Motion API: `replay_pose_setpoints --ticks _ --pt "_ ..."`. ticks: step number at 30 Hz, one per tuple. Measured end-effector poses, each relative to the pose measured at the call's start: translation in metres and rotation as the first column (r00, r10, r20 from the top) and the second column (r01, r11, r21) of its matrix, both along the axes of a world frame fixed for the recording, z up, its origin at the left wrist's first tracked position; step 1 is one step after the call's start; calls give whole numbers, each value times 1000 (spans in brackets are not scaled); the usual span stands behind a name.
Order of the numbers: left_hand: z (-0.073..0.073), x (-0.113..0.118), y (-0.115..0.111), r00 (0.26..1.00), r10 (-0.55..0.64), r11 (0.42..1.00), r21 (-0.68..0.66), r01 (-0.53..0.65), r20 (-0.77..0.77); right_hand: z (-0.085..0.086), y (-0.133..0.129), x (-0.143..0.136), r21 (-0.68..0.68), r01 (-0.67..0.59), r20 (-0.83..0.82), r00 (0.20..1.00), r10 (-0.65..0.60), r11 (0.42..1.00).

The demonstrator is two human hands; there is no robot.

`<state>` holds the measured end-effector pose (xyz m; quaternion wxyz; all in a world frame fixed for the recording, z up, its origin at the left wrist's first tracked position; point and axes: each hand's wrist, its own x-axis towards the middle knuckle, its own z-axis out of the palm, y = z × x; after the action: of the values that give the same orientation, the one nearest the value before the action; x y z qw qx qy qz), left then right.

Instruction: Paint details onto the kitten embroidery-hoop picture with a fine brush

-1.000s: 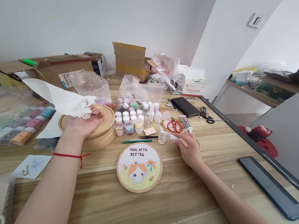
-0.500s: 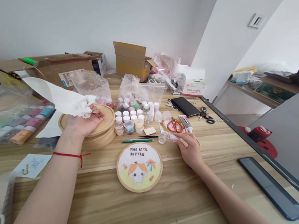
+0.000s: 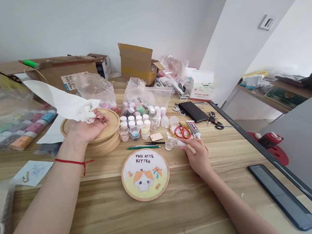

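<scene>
My left hand [image 3: 88, 131] lies palm up over the round wooden discs [image 3: 107, 130]. Its fingers are curled, with a crumpled white tissue [image 3: 66, 106] bunched at the thumb side, spreading up to the left. My right hand [image 3: 198, 154] is low on the table, thumb and fingers closed round a small clear bottle [image 3: 181, 143], partly hidden by the fingertips. Beside that bottle is a small clear cup [image 3: 169, 144]. Between my hands lies a round wooden hoop picture [image 3: 145, 174] of a kitten and a kite, with the lettering "THE KITE KITTEN".
Several white-capped jars [image 3: 139, 123] stand behind the hoop. Pencils [image 3: 143, 147], red-handled snips [image 3: 182, 131], a glue tube [image 3: 194, 128], a black case [image 3: 193, 110] and black scissors [image 3: 219, 125] lie around. A phone [image 3: 283, 195] is at right; cardboard boxes [image 3: 136, 62] stand along the wall.
</scene>
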<state>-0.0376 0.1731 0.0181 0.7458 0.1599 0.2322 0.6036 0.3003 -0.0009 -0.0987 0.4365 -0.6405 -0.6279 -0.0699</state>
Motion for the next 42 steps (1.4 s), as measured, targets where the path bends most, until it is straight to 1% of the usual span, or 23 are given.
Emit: replay_pose_setpoints --ticks 14,25,42 --pt "1 1 0 1000 8 1000 -11 -8 -20 0 0 0 -2 -5 8 1000 5 1000" --pt "-1 -1 1 1000 5 1000 -8 -5 -13 1 0 0 -3 -2 13 1000 2 1000" --pt "2 1 -1 1000 5 1000 -22 -5 -1 1 0 0 -12 1 19 1000 -1 1000"
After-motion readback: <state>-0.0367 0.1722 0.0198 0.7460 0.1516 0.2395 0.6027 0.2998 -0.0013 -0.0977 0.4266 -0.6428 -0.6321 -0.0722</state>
